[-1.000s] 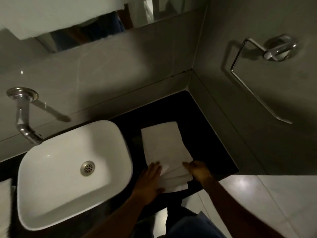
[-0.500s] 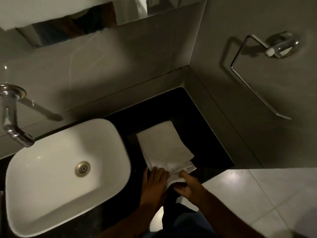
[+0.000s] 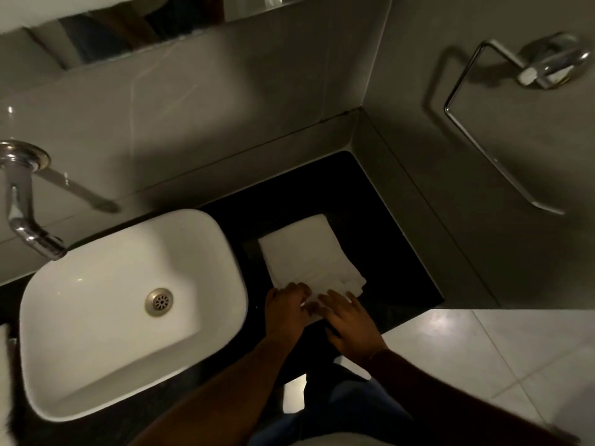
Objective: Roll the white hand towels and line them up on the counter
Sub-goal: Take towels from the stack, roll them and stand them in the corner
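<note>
Both hands (image 3: 317,312) now flat on towel (image 3: 306,255), vs. pinching before.

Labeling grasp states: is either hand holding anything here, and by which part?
Both the left hand and right hand press on the near end of the white towel on the counter; whether fingers grip it cannot be told.

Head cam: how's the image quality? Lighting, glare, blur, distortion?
Head view: dim and underexposed, so the black counter shows almost no detail; the folded white hand towel and white oval ceramic basin stand out. Glare patch on the pale floor tiles; the chrome towel ring throws a soft shadow on the wall. Left hand and right hand are slightly motion-blurred. Wide-angle bending at the edges.
</note>
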